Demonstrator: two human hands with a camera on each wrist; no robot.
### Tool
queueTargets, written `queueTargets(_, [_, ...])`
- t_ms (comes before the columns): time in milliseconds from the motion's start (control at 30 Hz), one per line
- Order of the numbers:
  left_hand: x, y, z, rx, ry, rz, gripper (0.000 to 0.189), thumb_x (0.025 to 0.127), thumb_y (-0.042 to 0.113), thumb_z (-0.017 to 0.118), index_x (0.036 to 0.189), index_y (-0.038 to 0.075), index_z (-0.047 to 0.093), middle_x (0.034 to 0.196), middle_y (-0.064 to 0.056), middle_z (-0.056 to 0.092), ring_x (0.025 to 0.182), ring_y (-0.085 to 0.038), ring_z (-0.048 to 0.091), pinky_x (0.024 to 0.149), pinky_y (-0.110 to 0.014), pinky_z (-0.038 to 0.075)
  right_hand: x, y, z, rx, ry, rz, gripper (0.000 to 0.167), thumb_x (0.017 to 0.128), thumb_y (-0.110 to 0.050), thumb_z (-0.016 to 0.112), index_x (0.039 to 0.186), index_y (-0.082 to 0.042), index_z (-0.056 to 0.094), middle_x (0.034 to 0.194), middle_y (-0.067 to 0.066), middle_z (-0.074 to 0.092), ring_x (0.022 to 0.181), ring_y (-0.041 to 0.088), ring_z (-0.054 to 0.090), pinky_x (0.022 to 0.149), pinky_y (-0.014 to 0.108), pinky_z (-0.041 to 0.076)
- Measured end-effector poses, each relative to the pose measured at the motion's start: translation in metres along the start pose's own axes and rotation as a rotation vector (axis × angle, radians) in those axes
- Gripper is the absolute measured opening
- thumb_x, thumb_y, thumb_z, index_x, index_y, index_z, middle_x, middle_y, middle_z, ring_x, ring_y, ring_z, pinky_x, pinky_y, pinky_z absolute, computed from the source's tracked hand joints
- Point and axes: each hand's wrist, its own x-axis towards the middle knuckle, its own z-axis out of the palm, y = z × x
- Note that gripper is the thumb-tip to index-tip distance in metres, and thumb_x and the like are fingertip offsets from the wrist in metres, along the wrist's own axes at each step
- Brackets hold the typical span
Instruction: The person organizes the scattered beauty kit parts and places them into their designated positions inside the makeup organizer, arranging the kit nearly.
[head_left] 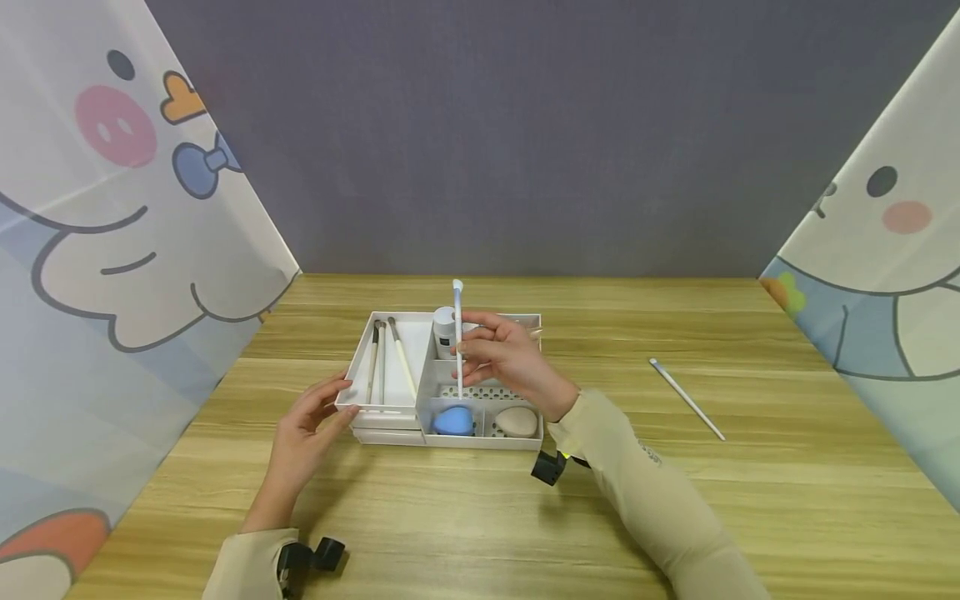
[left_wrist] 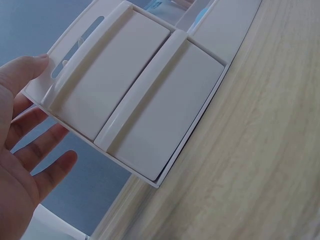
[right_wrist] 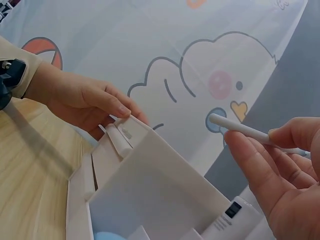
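Upright over the middle of a white desktop organizer (head_left: 483,442), a slim white makeup brush (head_left: 459,321) is pinched between the thumb and fingers of my right hand (head_left: 506,354). In the right wrist view the brush's rounded handle end (right_wrist: 225,121) sticks out past the fingers. My left hand (head_left: 311,425) grips the organizer's front left corner, thumb at the front and fingers along the side. Several brushes (head_left: 382,362) lie in the left top tray. A white bottle (head_left: 444,333) stands beside them. Blue (head_left: 453,422) and beige makeup sponges (head_left: 517,422) sit in the front compartments.
Another white brush (head_left: 686,398) lies on the wooden table (head_left: 787,500), right of the organizer. Two drawer fronts (left_wrist: 160,110) face the left wrist camera under the tray. A grey panel (head_left: 525,142) rises behind the table, with cartoon-printed sheets (head_left: 150,275) at both sides.
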Motion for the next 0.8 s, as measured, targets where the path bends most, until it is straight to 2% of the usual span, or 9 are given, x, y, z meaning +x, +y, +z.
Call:
queueTargets(233, [0.0,0.0,0.0,0.004,0.0,0.003,0.037,0.081,-0.022,0.068,0.116,-0.011,0.065,0.13,-0.014,0.061,0.109,-0.001,0.061,0.087,-0.012,0.05,0.008,0.002,0.01,0.012,-0.02,0.019,0.053,0.096,0.013,0.049,0.147,0.009,0.035,0.089,0.008,0.07,0.061,0.018,0.069,0.056,0.029,0.06])
queueTargets(600, [0.0,-0.001,0.0,-0.003,0.001,0.006,0.037,0.081,-0.022,0.067,0.116,-0.011,0.064,0.13,-0.005,0.062,0.108,-0.002,0.061,0.088,-0.013,0.05,0.019,0.004,0.024,-0.033,-0.021,0.052,0.056,0.095,0.013,0.052,0.148,0.005,0.035,0.091,0.005,0.067,0.059,0.014,0.064,0.056,0.031,0.06])
queueTargets(800, [0.0,-0.002,0.0,-0.003,-0.003,0.003,0.037,0.081,-0.022,0.067,0.116,-0.011,0.064,0.13,-0.005,0.061,0.109,-0.001,0.06,0.088,-0.013,0.05,0.027,0.008,0.03,-0.065,-0.032,0.049,0.056,0.095,0.013,0.052,0.148,0.006,0.037,0.091,0.005,0.067,0.058,0.014,0.065,0.056,0.032,0.06])
